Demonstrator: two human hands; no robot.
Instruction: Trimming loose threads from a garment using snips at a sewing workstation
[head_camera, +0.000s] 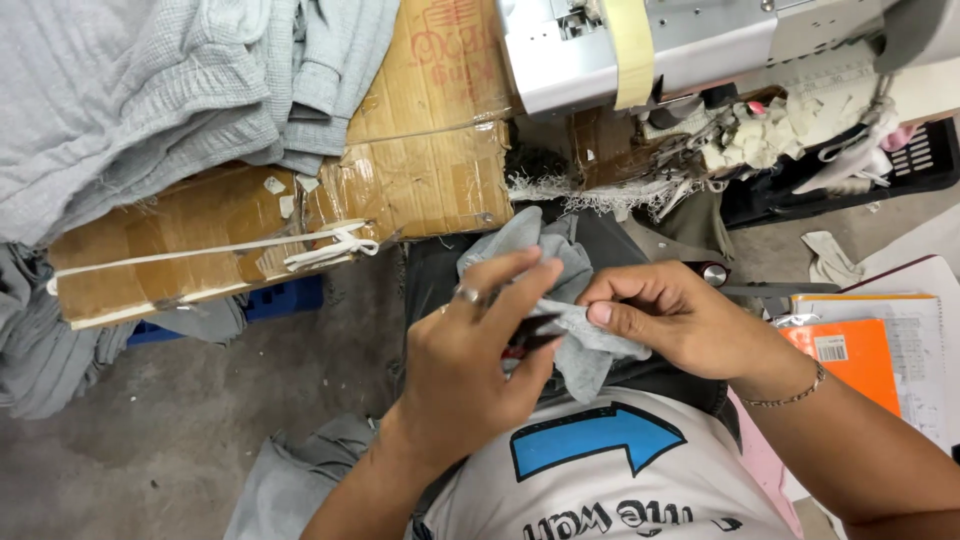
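Note:
My left hand (470, 350), a ring on one finger, grips a small dark pair of thread snips (530, 335) with red inside the handle, its tip against a small grey piece of fabric (560, 290). My right hand (660, 315), a thin bracelet on the wrist, pinches the edge of that same grey fabric over my lap. Both hands touch the cloth just above my white shirt with a blue arrow (595, 435).
A taped cardboard box (300, 200) tied with white strip lies ahead, grey garments (150, 90) heaped on it. A sewing machine (700, 40) stands at the top right, with fabric scraps and a black crate (900, 165). An orange notebook (850, 355) lies at the right. More grey cloth (290, 480) is on the concrete floor.

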